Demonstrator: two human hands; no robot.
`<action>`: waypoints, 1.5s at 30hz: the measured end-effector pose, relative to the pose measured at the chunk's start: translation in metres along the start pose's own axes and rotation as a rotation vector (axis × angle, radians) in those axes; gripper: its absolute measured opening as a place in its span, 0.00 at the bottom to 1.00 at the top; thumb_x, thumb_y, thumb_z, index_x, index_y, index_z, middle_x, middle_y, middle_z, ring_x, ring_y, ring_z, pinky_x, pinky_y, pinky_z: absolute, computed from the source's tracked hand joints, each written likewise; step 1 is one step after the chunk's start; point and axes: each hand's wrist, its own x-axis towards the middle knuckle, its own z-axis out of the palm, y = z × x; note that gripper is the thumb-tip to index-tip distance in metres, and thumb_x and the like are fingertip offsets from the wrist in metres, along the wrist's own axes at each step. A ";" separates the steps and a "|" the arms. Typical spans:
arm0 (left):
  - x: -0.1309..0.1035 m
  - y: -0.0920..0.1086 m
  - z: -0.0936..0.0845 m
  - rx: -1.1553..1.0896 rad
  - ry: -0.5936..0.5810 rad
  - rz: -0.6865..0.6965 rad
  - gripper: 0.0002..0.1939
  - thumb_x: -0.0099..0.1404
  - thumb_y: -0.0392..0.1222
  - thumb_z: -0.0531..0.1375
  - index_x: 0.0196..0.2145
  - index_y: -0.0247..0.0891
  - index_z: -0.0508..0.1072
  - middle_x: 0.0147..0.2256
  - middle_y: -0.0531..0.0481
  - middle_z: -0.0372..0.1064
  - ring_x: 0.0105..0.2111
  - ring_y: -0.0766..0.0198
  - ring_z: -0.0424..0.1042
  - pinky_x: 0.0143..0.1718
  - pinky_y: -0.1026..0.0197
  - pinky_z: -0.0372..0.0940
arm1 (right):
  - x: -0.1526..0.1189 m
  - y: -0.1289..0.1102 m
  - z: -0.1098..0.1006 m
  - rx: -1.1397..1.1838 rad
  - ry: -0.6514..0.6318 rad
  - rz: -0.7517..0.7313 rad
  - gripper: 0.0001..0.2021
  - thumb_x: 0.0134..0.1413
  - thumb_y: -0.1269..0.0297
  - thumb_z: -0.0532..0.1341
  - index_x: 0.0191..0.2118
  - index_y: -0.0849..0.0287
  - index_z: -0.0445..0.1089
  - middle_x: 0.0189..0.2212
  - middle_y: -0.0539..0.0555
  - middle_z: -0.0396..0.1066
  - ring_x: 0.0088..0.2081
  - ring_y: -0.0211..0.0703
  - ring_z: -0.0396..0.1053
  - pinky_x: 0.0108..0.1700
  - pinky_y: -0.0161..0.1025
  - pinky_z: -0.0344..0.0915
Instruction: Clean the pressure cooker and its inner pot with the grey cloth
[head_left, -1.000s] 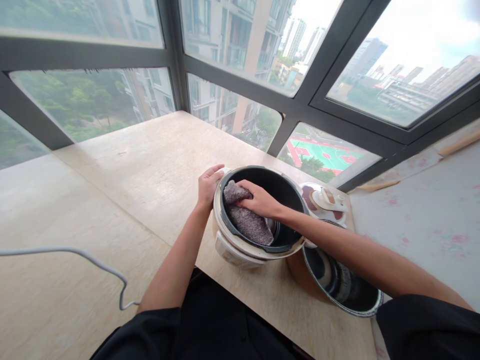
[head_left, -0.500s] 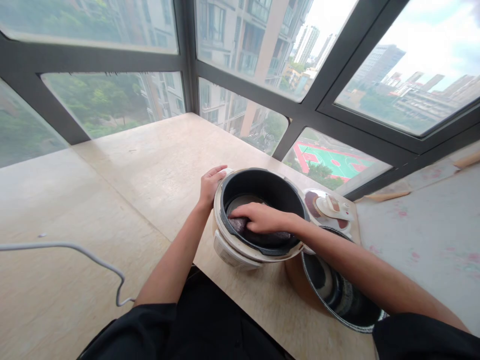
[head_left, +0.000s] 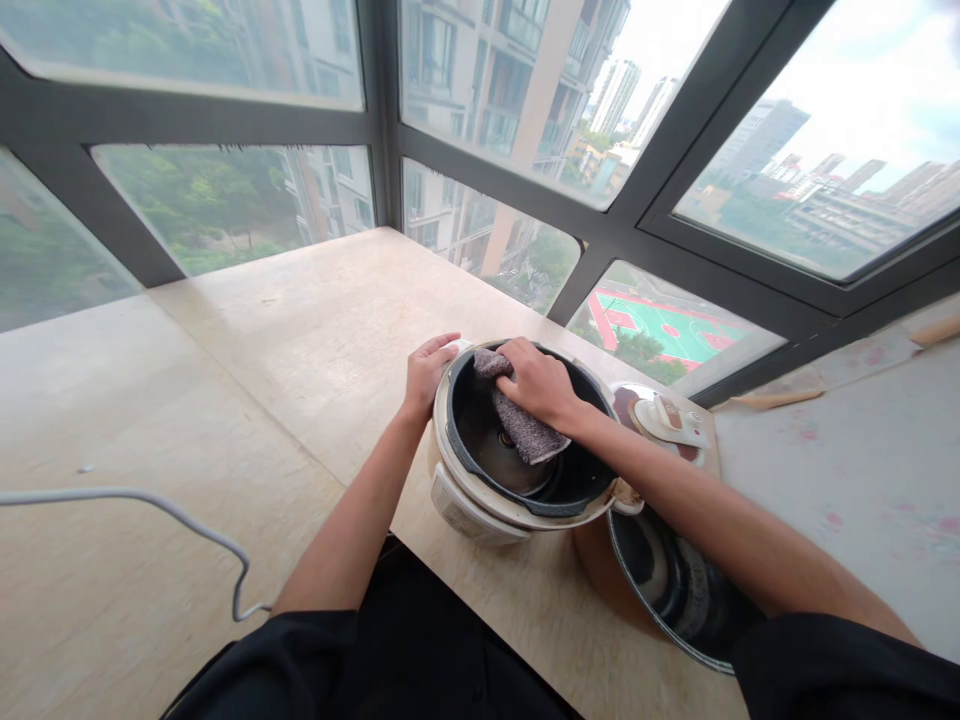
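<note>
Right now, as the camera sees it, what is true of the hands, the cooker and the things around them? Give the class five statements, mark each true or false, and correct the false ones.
1. The right hand holds a grey cloth. True.
2. The left hand is deep inside the cooker. False: it is at the cooker's outer side, by the rim.
3. A second, open pot is beside the cooker. True.
4. The cooker's top is covered. False: it is open, and its dark interior shows.
5. A cable lies on the countertop, on the same side as the right hand. False: it lies on the left-hand side.
</note>
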 end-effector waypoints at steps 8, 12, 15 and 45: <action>0.000 0.000 -0.001 0.031 -0.009 0.007 0.24 0.44 0.44 0.69 0.41 0.31 0.81 0.28 0.49 0.74 0.27 0.65 0.69 0.33 0.61 0.64 | -0.025 0.027 -0.035 -0.312 -0.013 0.026 0.19 0.66 0.61 0.54 0.59 0.54 0.68 0.58 0.58 0.68 0.44 0.52 0.72 0.32 0.41 0.56; -0.002 0.003 0.001 0.044 -0.014 0.006 0.24 0.44 0.44 0.68 0.41 0.31 0.80 0.28 0.49 0.73 0.27 0.64 0.69 0.32 0.61 0.64 | -0.031 0.037 -0.056 -0.405 -0.173 -0.009 0.19 0.65 0.60 0.56 0.59 0.53 0.70 0.56 0.58 0.69 0.44 0.52 0.73 0.33 0.41 0.56; -0.002 0.004 0.001 0.055 -0.008 0.008 0.25 0.44 0.44 0.68 0.41 0.31 0.80 0.27 0.49 0.73 0.27 0.64 0.69 0.32 0.61 0.64 | -0.030 0.037 -0.064 -0.434 -0.366 -0.090 0.17 0.62 0.64 0.58 0.55 0.53 0.74 0.52 0.57 0.73 0.44 0.52 0.74 0.34 0.40 0.57; -0.002 0.001 0.000 0.095 0.032 0.025 0.25 0.48 0.45 0.67 0.43 0.30 0.81 0.31 0.46 0.74 0.30 0.60 0.71 0.36 0.58 0.66 | 0.001 0.009 -0.007 -0.538 -0.689 -0.171 0.16 0.64 0.74 0.54 0.47 0.60 0.80 0.46 0.65 0.79 0.49 0.58 0.76 0.40 0.44 0.67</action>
